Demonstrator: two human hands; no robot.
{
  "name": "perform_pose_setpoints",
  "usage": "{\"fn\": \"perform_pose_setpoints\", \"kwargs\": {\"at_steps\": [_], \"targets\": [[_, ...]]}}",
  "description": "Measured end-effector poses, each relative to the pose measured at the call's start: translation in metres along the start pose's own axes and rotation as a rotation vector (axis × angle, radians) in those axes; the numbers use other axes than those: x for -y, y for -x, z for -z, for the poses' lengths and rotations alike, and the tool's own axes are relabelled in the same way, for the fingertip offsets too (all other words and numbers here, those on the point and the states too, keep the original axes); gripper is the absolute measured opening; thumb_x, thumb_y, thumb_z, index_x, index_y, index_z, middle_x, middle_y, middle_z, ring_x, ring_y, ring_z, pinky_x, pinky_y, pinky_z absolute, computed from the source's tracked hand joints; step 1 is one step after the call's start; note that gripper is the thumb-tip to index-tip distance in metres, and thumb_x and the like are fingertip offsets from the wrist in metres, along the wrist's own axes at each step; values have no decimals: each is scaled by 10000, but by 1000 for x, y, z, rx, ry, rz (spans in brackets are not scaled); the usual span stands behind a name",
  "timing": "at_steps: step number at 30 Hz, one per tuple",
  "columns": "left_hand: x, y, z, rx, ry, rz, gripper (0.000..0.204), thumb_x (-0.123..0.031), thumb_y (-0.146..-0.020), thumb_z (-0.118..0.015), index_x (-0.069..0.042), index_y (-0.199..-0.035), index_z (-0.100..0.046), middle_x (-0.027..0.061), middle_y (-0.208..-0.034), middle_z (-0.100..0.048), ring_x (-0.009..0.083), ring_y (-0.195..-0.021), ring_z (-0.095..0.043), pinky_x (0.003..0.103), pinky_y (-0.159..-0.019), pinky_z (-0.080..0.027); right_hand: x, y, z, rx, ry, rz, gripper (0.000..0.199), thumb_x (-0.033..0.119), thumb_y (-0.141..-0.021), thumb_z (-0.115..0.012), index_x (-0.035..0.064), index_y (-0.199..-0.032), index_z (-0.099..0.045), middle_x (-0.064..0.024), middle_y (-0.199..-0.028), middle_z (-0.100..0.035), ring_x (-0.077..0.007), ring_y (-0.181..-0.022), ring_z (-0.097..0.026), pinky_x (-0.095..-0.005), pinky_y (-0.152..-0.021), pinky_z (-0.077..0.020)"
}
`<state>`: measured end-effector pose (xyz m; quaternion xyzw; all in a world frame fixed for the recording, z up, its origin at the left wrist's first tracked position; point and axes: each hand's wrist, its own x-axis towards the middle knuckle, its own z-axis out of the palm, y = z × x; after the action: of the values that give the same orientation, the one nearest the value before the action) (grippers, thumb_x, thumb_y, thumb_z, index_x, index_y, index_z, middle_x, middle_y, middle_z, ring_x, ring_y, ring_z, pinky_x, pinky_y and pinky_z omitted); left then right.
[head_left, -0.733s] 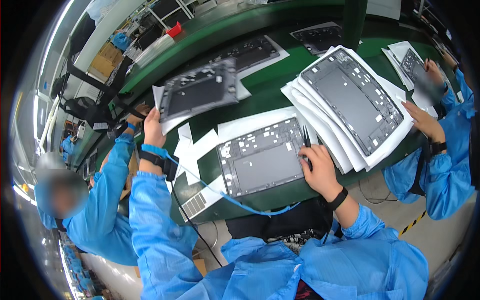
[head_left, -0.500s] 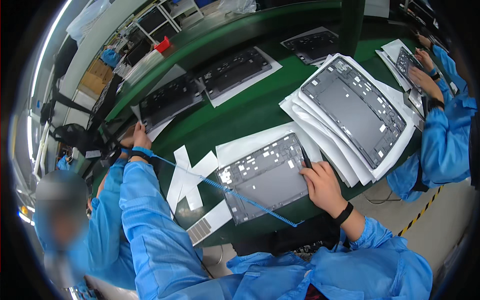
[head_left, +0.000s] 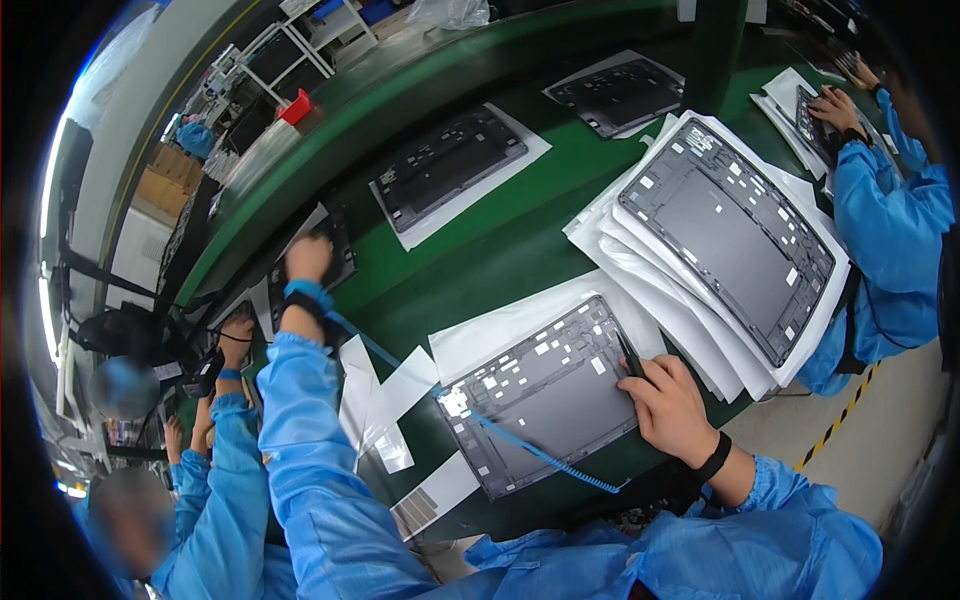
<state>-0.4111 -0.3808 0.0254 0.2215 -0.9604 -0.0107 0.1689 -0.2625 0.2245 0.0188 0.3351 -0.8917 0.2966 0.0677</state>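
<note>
In front of me a grey tablet back housing (head_left: 560,400) with many small white patches lies on a white sheet. My right hand (head_left: 668,405) rests at its right edge, fingers closed round slim black tweezers (head_left: 630,358) that point away from me. At the far left, my left hand (head_left: 309,258) is over a dark tablet housing (head_left: 340,245) on the green belt; its fingers are curled down and partly hidden. A blue coiled cord (head_left: 540,452) runs from my left wristband across the near housing.
Right of centre, another housing (head_left: 730,235) tops a stack of white sheets (head_left: 690,335). Two more housings lie on the belt (head_left: 430,240) beyond. White strips (head_left: 365,400) lie left of the near housing. Co-workers sit on both sides; a green post (head_left: 716,60) stands at the back.
My left hand has moved from the far-left housing's edge to over it, and that housing has shifted left and nearer. My right hand still holds the tweezers. The view has shifted slightly.
</note>
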Motion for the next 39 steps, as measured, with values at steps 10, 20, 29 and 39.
{"fn": "perform_pose_setpoints", "kwargs": {"at_steps": [10,20,29,39], "targets": [[-120,-59,-88,593,-145,252,458,-289,-945,-459,-47,-1302,-611,134,-1410,-549,335,-1354,-460,421,-1089,-389,-1,-2,2,-19,-29,31,318,-4,-717,-659,106,-1015,-655,-77,-1133,-620,-307,-987,-547,-396,-852,-482],[-96,63,106,-54,287,-83,112,-30,-730,-614,-15,-822,-676,220,-844,-671,388,-792,-664,441,-705,-545,-9,4,-8,-72,-51,45,247,1,-770,-633,68,-1006,-651,-94,-1118,-631,-318,-984,-545,-402,-853,-474],[-127,335,244,-171,1481,731,205,-173,-968,-552,-46,-1112,-622,92,-1012,-698,245,-910,-687,400,-802,-566,18,-2,12,-70,-1273,-269,257,212,-1005,-545,18,-1172,-554,-139,-1270,-587,-264,-1065,-648,-353,-892,-520],[-163,428,97,-96,976,620,385,-190,-1015,-498,47,-1317,-537,224,-1290,-589,301,-1189,-568,370,-1019,-430,9,0,-5,-358,-531,-125,199,128,-896,-658,-8,-1043,-654,-79,-978,-673,-158,-861,-618,-287,-750,-487]]}}
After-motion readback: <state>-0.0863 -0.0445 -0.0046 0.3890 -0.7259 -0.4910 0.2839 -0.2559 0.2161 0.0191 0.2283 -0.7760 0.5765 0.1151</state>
